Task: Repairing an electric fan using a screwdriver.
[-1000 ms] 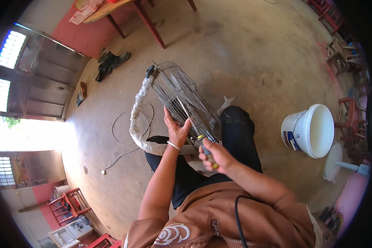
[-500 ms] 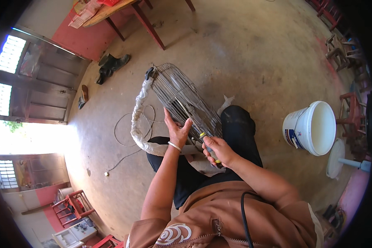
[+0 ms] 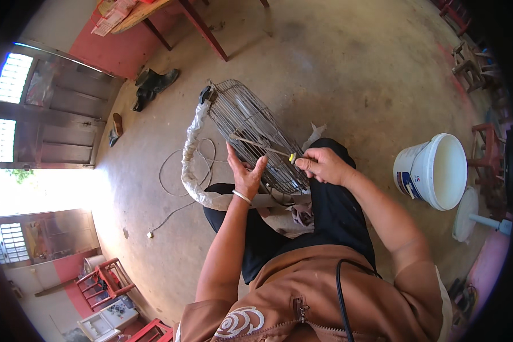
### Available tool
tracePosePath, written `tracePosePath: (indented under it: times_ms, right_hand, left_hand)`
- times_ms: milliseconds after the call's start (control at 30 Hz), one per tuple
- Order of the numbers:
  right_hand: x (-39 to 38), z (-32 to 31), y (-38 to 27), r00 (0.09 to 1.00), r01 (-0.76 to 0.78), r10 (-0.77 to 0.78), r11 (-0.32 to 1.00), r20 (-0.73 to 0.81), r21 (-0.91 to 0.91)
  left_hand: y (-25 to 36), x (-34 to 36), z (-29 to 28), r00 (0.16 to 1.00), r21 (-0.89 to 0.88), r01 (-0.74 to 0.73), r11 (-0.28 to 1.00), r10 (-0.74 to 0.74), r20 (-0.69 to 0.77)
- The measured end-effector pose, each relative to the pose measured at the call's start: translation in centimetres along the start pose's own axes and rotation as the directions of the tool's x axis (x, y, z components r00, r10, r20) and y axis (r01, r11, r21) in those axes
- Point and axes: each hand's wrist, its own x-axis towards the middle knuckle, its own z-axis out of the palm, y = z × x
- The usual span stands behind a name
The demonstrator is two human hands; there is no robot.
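Head view: wire cage (image 3: 239, 108) sits just ahead of my lap, slanting far-left, near end by my right knee (image 3: 337, 196). My left hand (image 3: 247, 175) is spread, thumb apart, against its near-left side, probably to steady it; not gripping. My right hand (image 3: 325, 167) is closed round the handle of a screwdriver (image 3: 268, 149), held low, likely for leverage; shaft crosses the wires leftward, can't tell if the tip is between them. White-wrapped hoop (image 3: 188, 154) curves round the left, hemming that side. Cable (image 3: 174, 214) left, boots (image 3: 154, 88) far left, bucket (image 3: 410, 171) right, well apart.
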Motion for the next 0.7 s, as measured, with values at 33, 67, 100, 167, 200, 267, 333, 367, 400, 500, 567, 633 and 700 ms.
tracePosePath:
  times_ms: [33,67,100,167,200,267,333,367,400,500,567,633,700]
  right_hand:
    - [0.4,-0.5,0.0,0.991,0.116,-0.125,0.977,-0.038,-0.179]
    - [0.8,-1.1,0.1,0.956,0.238,-0.285,0.892,-0.072,-0.384]
    - [0.9,-1.6,-0.6,0.931,0.244,-0.352,0.798,-0.098,-0.552]
    - [1.4,-2.6,-1.8,0.941,0.202,-0.33,0.726,-0.075,-0.658]
    - [1.5,-2.9,-1.9,0.942,0.198,-0.327,0.727,-0.078,-0.657]
    - [1.9,-3.3,-2.1,0.908,0.25,-0.417,0.612,-0.037,-0.751]
    - [2.6,-3.7,-1.7,0.893,0.274,-0.45,0.544,-0.001,-0.793]
    - [2.9,-3.9,-1.4,0.879,0.291,-0.476,0.476,0.035,-0.83]
    - [3.4,-4.1,-1.1,0.882,0.287,-0.469,0.482,0.033,-0.828]
    - [4.8,-4.4,-1.2,0.818,0.347,-0.569,0.378,0.081,-0.858]
    - [5.1,-4.7,-1.8,0.805,0.37,-0.578,0.309,0.136,-0.876]
    - [4.9,-4.7,-1.9,0.812,0.38,-0.562,0.307,0.156,-0.873]
    - [4.2,-4.7,-1.4,0.827,0.384,-0.544,0.361,0.142,-0.85]
  left_hand:
    - [-0.3,0.0,-0.1,0.999,0.01,-0.036,0.999,0.036,-0.012]
    - [-0.7,-0.1,-0.1,0.999,0.014,-0.032,0.999,0.032,-0.014]
    - [-1.1,0.0,0.0,0.998,0.028,-0.062,0.998,0.062,-0.026]
    - [-0.9,-0.1,0.1,0.995,0.041,-0.091,0.995,0.093,-0.033]
    - [-0.5,-0.3,0.1,0.999,0.007,-0.037,0.999,0.037,-0.012]
    - [-0.1,-0.3,0.1,1.0,-0.023,0.02,1.0,-0.019,0.009]
    - [-0.2,-0.2,-0.1,0.999,0.018,0.018,1.0,-0.019,0.029]
    - [-0.1,-0.3,-0.1,0.999,0.02,0.024,1.0,-0.024,0.033]
    - [-0.1,-0.2,-0.1,0.999,0.011,0.022,1.0,-0.022,0.032]
    - [-0.4,0.0,0.1,0.999,-0.07,0.023,0.997,-0.021,0.025]
    - [-0.6,0.1,0.1,1.0,-0.145,0.024,0.989,-0.022,0.017]
    - [-0.8,0.1,0.0,1.0,-0.124,0.011,0.992,-0.012,-0.003]
    - [-0.5,0.0,0.0,0.999,-0.115,0.042,0.992,-0.041,0.014]
